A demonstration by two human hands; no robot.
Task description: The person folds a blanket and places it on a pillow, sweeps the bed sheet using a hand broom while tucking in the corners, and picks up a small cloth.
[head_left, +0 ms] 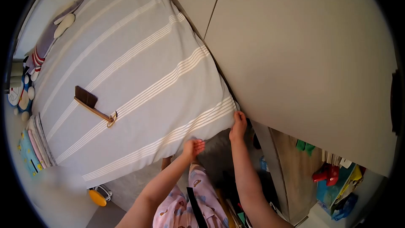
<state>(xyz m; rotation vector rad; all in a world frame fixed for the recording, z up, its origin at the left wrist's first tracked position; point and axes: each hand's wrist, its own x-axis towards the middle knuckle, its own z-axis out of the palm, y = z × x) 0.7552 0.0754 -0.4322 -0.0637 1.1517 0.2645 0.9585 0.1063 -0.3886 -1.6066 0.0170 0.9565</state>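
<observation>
A grey-blue bed sheet (139, 67) with white stripes covers the bed in front of me. At its near edge my left hand (194, 148) is closed, its fingers curled at the hem; the grip itself is partly hidden. Further right, my right hand (238, 123) pinches the sheet's near right corner beside the cabinet. A bed brush (93, 107) with dark bristles and a wooden handle lies on the sheet, apart from both hands.
A tall pale cabinet (303, 59) stands close along the bed's right side. Plush toys (46, 44) and folded cloths (36, 143) line the left side. Shelves with a red object (327, 174) are at lower right. An orange round object (98, 197) sits at lower left.
</observation>
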